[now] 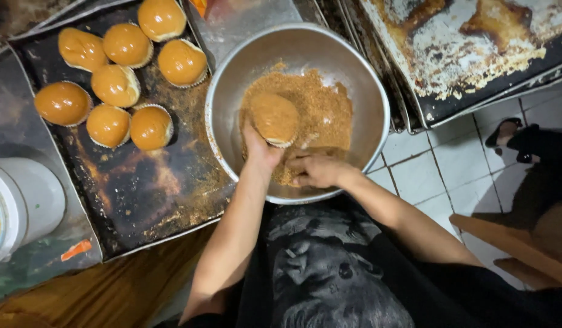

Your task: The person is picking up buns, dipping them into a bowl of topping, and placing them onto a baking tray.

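- The left hand [258, 147] grips a crumb-coated bun [275, 117] from below, pressed into the brown crumbs [320, 106] inside the steel bowl [232, 67].
- The right hand [317, 170], just beside it, lies curled in the crumbs; its fingertips are buried, so its grasp is unclear.
- Glazed buns [117, 85] wait on the dark tray [147, 188] to the left.

One package noted: a white cylindrical tub [26, 203] at the left edge, lying tilted on the table beside the dark baking tray [141, 194]. Its rim faces left, and a yellow patch shows at that end, partly cut off by the frame. A small orange label or scrap [74, 249] lies just near of it. No signs or screens seen.
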